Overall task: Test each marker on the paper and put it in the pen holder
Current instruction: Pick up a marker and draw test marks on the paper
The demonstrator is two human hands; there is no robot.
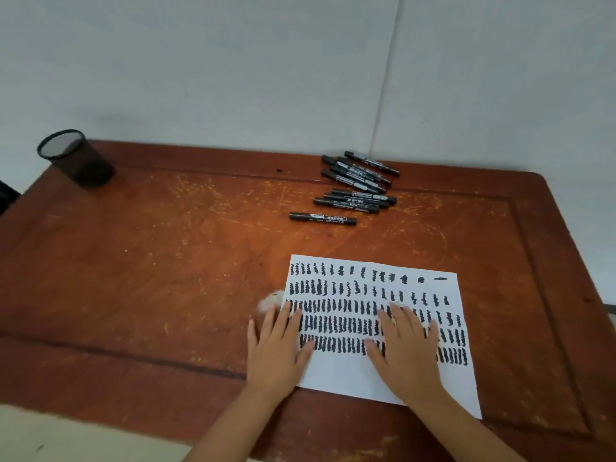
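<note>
Both hands, left (278, 345) and right (405, 341), are laid flat, holding nothing, on the scribble-covered paper (346, 375). Black markers (356, 186) lie grouped on the desk (166, 261); mesh pen holder (76, 158) appears empty; nothing yet sorted.

A worn reddish-brown wooden table (166, 261), scratched pale in places and edged by a grooved border, is set against a plain grey-white wall (233, 68). A vertical seam (388, 68) is seen in the wall.
</note>
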